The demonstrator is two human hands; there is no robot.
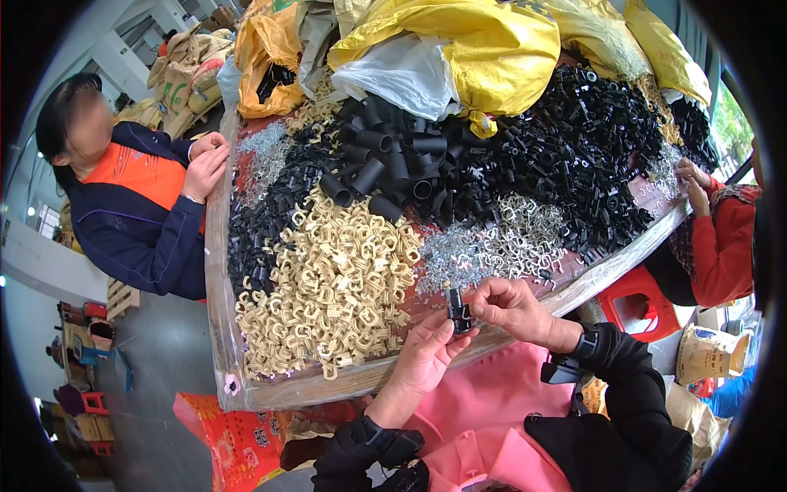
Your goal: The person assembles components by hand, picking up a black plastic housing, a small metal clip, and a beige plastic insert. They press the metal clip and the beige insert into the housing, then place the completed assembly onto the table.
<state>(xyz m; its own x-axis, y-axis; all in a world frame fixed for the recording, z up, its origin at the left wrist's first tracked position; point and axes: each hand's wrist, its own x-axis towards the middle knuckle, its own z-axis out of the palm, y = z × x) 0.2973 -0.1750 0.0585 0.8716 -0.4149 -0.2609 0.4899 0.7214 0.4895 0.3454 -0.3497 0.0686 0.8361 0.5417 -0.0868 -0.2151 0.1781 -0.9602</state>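
Behind a wood-edged worktop heaped with beige clips and black tubes, the left hand grips a small black part above the near rim, the right hand pinched just beside it, its hold unclear.

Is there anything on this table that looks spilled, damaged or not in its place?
No obvious damage; the black piece in the left hand is too small to judge. One untidy spot: a black tube lies against the cream rings, since no divider on the table separates these heaps.
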